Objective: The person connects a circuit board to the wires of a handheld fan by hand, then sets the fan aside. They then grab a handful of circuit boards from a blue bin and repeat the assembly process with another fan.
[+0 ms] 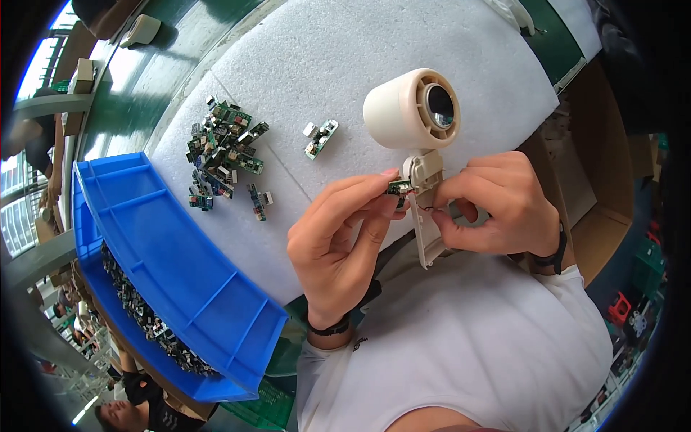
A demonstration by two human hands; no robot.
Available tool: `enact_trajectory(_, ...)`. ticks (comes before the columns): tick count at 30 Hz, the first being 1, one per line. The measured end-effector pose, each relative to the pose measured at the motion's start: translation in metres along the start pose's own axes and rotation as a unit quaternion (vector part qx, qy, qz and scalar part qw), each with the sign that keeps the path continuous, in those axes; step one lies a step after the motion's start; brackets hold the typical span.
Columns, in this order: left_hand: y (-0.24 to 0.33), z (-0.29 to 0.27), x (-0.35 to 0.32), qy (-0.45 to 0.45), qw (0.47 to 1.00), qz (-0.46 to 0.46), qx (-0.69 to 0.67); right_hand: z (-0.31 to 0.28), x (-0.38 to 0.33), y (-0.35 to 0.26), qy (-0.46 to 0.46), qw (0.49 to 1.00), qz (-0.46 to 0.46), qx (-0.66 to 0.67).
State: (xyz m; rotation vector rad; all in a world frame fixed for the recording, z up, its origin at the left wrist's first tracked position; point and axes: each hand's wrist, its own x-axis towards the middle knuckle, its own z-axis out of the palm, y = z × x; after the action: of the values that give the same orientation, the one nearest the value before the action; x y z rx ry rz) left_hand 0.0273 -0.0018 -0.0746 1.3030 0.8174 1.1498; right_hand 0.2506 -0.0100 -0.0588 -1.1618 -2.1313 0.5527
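Note:
A cream handheld fan [394,111] lies on white foam, its round head away from me and its opened handle shell [426,245] pointing toward my body. My left hand [338,241] pinches a small green circuit board [398,189] between thumb and fingers, just left of the handle. Thin red and dark wires [426,208] run from beside the board toward my right hand [497,205]. The right thumb and index finger are closed on these wires over the handle. My fingers partly cover the board and the wire ends.
Left of the fan, a heap of circuit boards [229,147] and a separate board [321,139] rest on the foam sheet [309,57]. A blue plastic bin [180,259] at the left holds many small parts. An open cardboard box [604,230] stands at the right.

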Motion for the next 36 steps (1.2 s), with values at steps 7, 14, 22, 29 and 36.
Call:
enact_trajectory(7,0.001,0.001,0.000,0.006,1.000,-0.006,-0.020,-0.016,0.007,-0.006,0.038,0.997,0.012,0.070)
enact_trajectory(14,0.002,0.006,0.002,0.009,1.000,0.012,-0.002,0.004,0.011,-0.007,0.111,0.988,-0.064,0.090)
enact_trajectory(22,0.003,0.006,0.003,0.016,1.000,0.014,0.010,0.006,0.010,-0.008,0.076,0.992,-0.084,0.052)
enact_trajectory(29,0.003,0.006,0.001,0.023,1.000,0.014,0.017,0.007,0.006,-0.012,0.097,0.993,-0.063,0.039)
enact_trajectory(36,-0.004,0.007,-0.004,0.017,0.992,0.060,0.107,0.014,0.009,-0.020,0.172,0.982,0.069,0.046)
